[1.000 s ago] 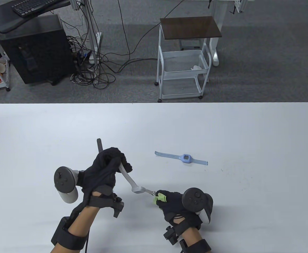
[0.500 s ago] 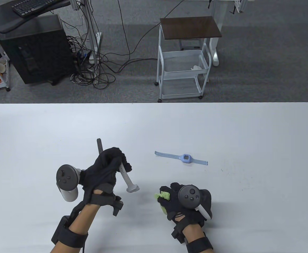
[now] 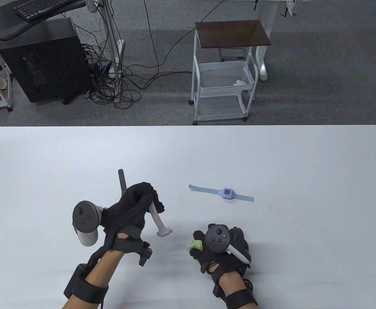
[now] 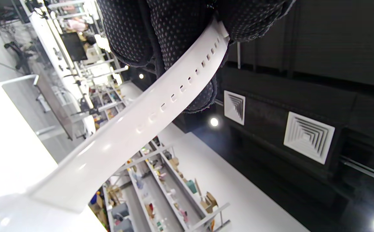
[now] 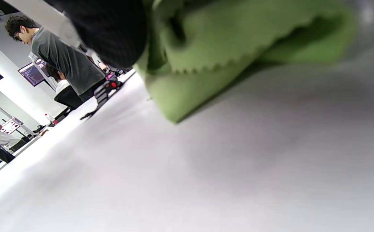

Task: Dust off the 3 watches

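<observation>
My left hand [image 3: 139,201] grips a white watch [image 3: 158,222] by its perforated strap [image 4: 148,119]; the watch hangs tilted above the table, its body lowest. A dark grey watch strap [image 3: 122,181] sticks out beyond the left hand's fingers, lying on the table. A light blue watch [image 3: 227,193] lies flat mid-table, untouched. My right hand [image 3: 204,248] rests low near the front edge and holds a folded green cloth [image 3: 195,246], also seen as the green cloth [image 5: 225,48] close to the table surface. The cloth is apart from the white watch.
The white table [image 3: 271,154] spreads wide around both hands. Beyond its far edge stand a white wire cart [image 3: 223,87], a black computer tower [image 3: 43,61] and tangled cables [image 3: 120,87] on the floor. People [image 5: 61,64] appear far off in the right wrist view.
The right hand with the cloth pulled away from the white watch's end and drew back toward the front edge. The left hand tipped the watch steeper and shifted slightly right.
</observation>
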